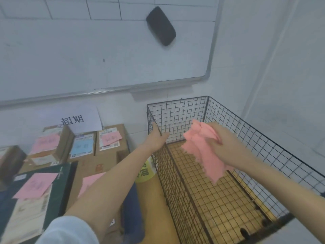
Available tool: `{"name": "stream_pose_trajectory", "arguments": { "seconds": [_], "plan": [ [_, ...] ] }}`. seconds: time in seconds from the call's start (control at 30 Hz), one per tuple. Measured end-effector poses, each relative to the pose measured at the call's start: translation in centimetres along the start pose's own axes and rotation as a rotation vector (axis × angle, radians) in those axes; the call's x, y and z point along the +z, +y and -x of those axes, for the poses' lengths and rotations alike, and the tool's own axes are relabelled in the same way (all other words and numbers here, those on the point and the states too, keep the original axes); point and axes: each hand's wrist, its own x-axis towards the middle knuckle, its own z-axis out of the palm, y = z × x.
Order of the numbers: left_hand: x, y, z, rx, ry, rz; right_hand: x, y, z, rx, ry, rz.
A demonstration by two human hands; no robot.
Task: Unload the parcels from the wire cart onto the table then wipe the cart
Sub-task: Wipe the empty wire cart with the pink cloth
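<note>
Whiteboard (105, 50) behind: wire cart (177, 113) emptied, rim gripped by left hand (156, 138), pink cloth (200, 152) clutched in right hand (223, 140), wiping apparently outstanding.

A white paper sheet (80, 118) on the wall (119, 106) reads "超期" (parcel labels (82, 147) below are too blurred to read)

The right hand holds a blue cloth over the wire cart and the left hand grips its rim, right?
No: the cloth is pink, not blue, as the head view shows. The right hand holds it over the wire cart, and the left hand grips the rim.
</note>
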Motion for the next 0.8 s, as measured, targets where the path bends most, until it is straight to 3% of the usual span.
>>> {"name": "stream_pose_trajectory", "arguments": {
  "seconds": [0.23, 0.43, 0.6, 0.8],
  "plan": [
    [0.7, -0.2, -0.4, -0.063, -0.016, 0.162, -0.3, 0.3, 0.6, -0.052, -0.034, -0.014],
    [0.6, -0.5, -0.2, -0.064, -0.013, 0.214, 3.0, -2.6, 1.1, -0.237, -0.224, 0.024],
    [0.2, -0.6, -0.2, -0.032, -0.028, 0.156, 5.4, -3.8, 1.8, -0.220, -0.431, 0.036],
    [0.1, -0.2, 0.3, -0.053, -0.040, 0.099, 6.2, -5.1, 2.0, -0.157, -0.479, 0.040]
  ]
}}
